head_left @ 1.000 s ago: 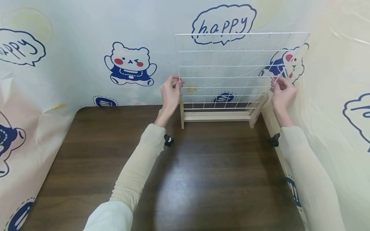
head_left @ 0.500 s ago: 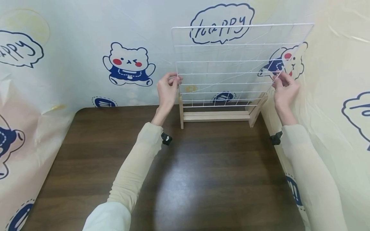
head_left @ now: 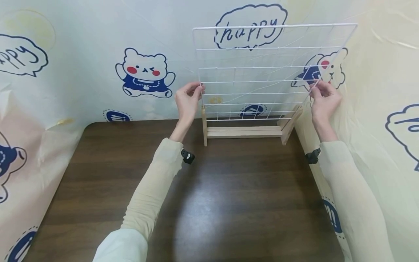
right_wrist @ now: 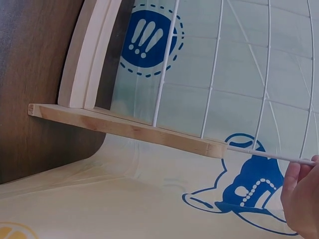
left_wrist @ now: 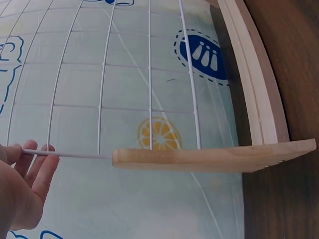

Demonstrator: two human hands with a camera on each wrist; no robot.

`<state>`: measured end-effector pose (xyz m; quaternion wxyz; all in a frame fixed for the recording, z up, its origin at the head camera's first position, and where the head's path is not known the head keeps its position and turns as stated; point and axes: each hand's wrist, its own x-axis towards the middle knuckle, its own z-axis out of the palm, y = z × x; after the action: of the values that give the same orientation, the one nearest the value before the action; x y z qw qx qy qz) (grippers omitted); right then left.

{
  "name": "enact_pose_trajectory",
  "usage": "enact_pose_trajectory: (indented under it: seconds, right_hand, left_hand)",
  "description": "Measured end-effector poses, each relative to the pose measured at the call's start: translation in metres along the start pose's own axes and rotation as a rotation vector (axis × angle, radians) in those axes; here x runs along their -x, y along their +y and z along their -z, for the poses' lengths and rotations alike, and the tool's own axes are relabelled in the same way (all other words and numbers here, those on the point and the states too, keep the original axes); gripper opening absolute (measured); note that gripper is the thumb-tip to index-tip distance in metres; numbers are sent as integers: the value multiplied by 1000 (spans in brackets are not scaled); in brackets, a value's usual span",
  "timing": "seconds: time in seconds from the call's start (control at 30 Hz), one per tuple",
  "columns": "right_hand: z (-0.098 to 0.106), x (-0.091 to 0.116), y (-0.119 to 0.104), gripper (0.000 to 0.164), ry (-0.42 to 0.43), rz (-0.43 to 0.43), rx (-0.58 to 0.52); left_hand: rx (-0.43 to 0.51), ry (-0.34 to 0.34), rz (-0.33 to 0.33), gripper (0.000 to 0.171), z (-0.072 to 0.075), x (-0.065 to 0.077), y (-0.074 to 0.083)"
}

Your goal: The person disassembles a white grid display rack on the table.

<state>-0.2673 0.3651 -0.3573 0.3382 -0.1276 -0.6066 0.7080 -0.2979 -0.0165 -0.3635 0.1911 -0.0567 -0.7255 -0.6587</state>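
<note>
A white wire grid panel (head_left: 256,67) stands upright, its lower part between the side boards of a pale wooden stand (head_left: 243,132) at the back of the table. My left hand (head_left: 188,100) pinches the grid's left edge wire between thumb and fingers, above the left side board (left_wrist: 199,158). On the opposite edge, my right hand (head_left: 324,103) pinches the wire above the right side board (right_wrist: 134,130). In the left wrist view the fingers (left_wrist: 45,172) lie round the edge wire. Only part of the right hand shows in the right wrist view.
The brown wooden table (head_left: 209,196) extends in front of the stand. Behind it hangs a pale printed sheet (head_left: 88,72) with cartoon bears. A second stretch of sheet (head_left: 379,138) runs close along the right side, near the right arm.
Both hands have moved slightly up and apart, along with the grid. Its top edge now sits higher and its bottom wire is farther above the stand's crossbar. The stand stays put.
</note>
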Motion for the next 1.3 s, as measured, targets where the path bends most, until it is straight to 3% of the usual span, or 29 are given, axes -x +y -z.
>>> enact_pose_trajectory:
  seconds: [0.2,0.6,0.9,1.3]
  right_hand:
    - [2,0,-1,13,11,-6,-50]
    - [0,-1,-3,16,10,-16,-69]
    - [-5,-5,-11,20,18,18,-100]
    - [-5,-4,-15,22,33,-19,-112]
  left_hand:
    - [32,4,34,16,0,10,26]
    - [34,20,46,17,1,8,31]
    - [56,25,2,17,2,4,38]
    - [47,29,15,18,2,4,44]
